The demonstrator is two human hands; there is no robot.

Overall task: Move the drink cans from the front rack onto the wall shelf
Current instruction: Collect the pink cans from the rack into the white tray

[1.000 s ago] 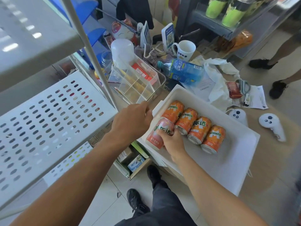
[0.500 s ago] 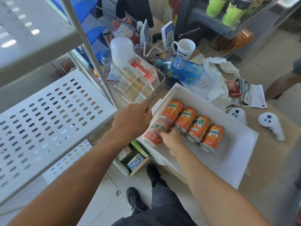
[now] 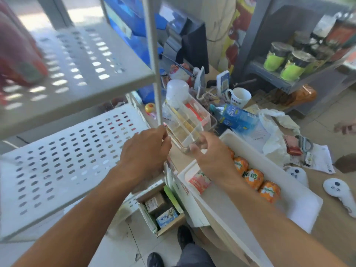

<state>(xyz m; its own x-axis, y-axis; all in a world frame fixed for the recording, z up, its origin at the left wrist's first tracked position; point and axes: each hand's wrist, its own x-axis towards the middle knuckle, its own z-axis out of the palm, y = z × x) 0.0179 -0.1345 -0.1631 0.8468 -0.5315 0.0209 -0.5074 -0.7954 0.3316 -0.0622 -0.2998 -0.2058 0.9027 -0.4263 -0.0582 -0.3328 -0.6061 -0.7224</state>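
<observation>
The left hand curls against the shelf post, whether gripping it I cannot tell, while the open, empty right hand hovers above the pink can and orange cans in the white tray, where a hasty reach could knock the clear organizer off the counter.

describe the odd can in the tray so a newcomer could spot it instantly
Find the white tray on the counter at right, holding a row of cans lying on their sides. The pink can lies at the row's near-left end, below the right hand. Its neighbours are orange cans; it alone is pale pink.
</observation>
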